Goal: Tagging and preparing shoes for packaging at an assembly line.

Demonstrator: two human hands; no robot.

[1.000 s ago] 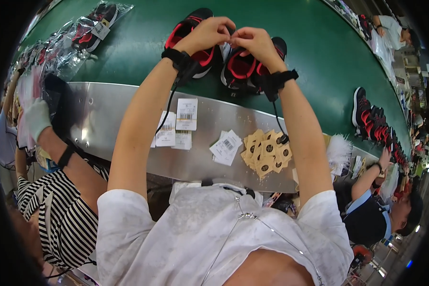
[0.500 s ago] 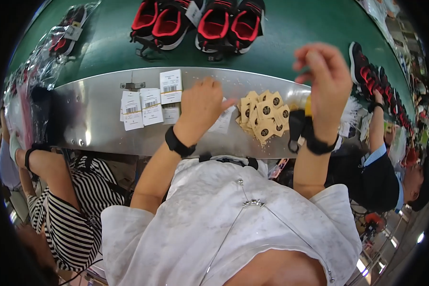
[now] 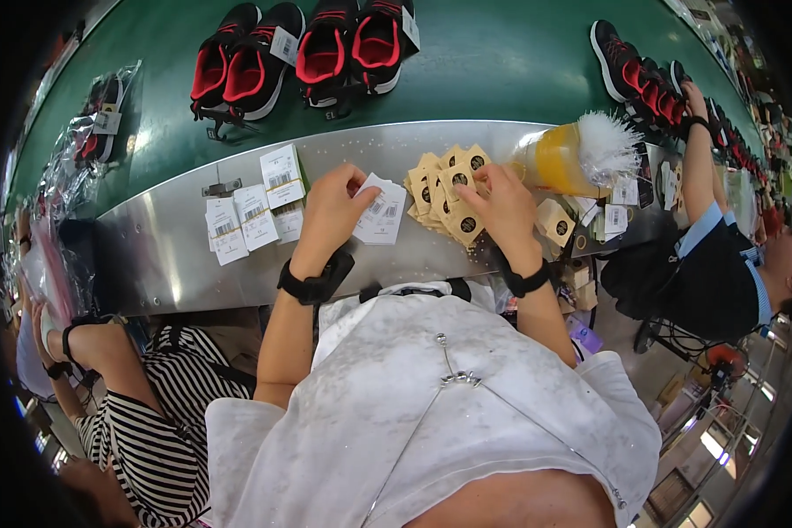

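My left hand (image 3: 327,214) is closed at the edge of a small stack of white printed tags (image 3: 380,216), thumb on top, the stack fanned out over the metal ledge. To its right lies a loose pile of tan square tags (image 3: 436,189), each with a dark round mark. My right hand (image 3: 507,209) reaches onto that pile's right side, thumb and fingers pinched on a tan tag (image 3: 460,178). More white barcode tags (image 3: 253,216) lie in overlapping stacks left of my left hand. Both wrists wear black bands.
Pairs of black-and-red sneakers (image 3: 321,62) with hang tags stand on the green belt (image 3: 502,62). A yellow container with white bristly strands (image 3: 559,158) stands right of the pile. At right, a co-worker's arm (image 3: 700,158) reaches to more sneakers; at left sits a person in stripes (image 3: 163,414).
My right hand has come down from the air to the tan tags. My left hand has lowered onto the white tags. The sneakers sit further left along the ledge.
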